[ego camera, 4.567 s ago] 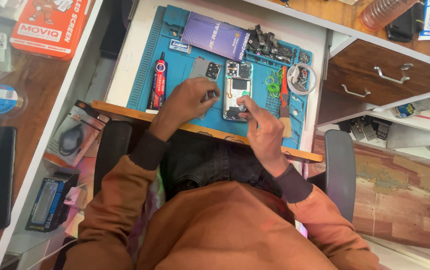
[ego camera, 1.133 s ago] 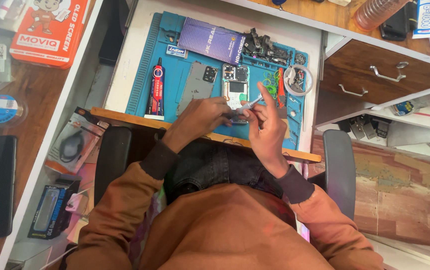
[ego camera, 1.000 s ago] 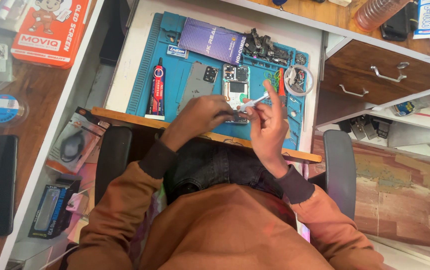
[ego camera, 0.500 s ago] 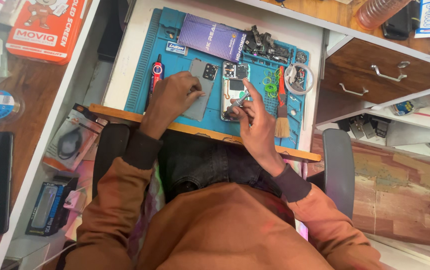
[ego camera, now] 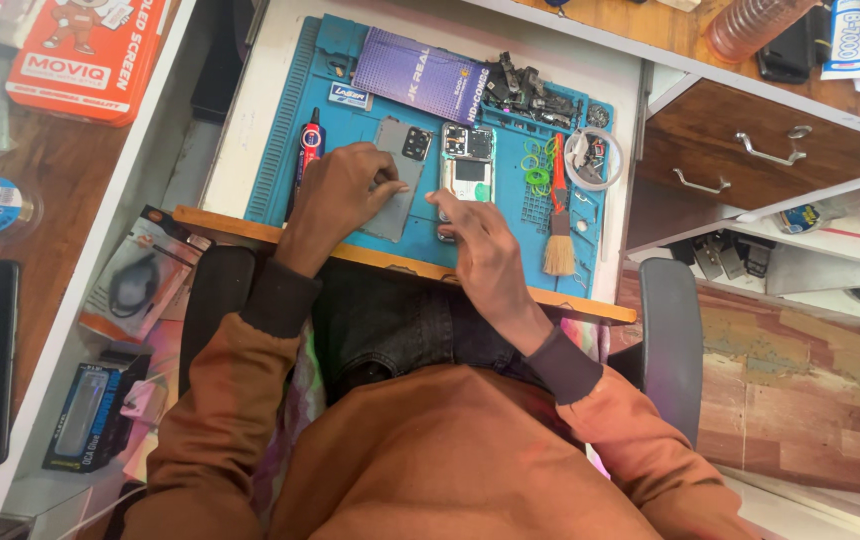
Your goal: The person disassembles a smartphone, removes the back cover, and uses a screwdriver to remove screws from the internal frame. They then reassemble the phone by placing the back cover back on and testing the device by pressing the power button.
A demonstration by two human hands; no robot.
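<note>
On a blue repair mat [ego camera: 280,150] lies a grey phone back cover [ego camera: 402,150] with a camera cut-out. My left hand [ego camera: 340,195] rests on its left edge, fingers curled against it. Just to the right lies an opened phone [ego camera: 467,160] with its circuit board showing. My right hand [ego camera: 480,245] reaches to the phone's lower end, fingertips touching it, with nothing visibly held. Both sleeves are brown.
A brush with a red handle [ego camera: 557,230] lies right of my right hand, near green rings [ego camera: 533,165] and a round dish [ego camera: 593,158] of small parts. A purple box [ego camera: 425,85], dark parts [ego camera: 528,92] and a red tube [ego camera: 308,150] sit on the mat. Wooden drawers [ego camera: 770,150] stand right.
My left hand moved from the opened phone leftward onto the grey back cover. My right hand came down from a raised position to the phone's lower end. The brush now lies on the mat.
</note>
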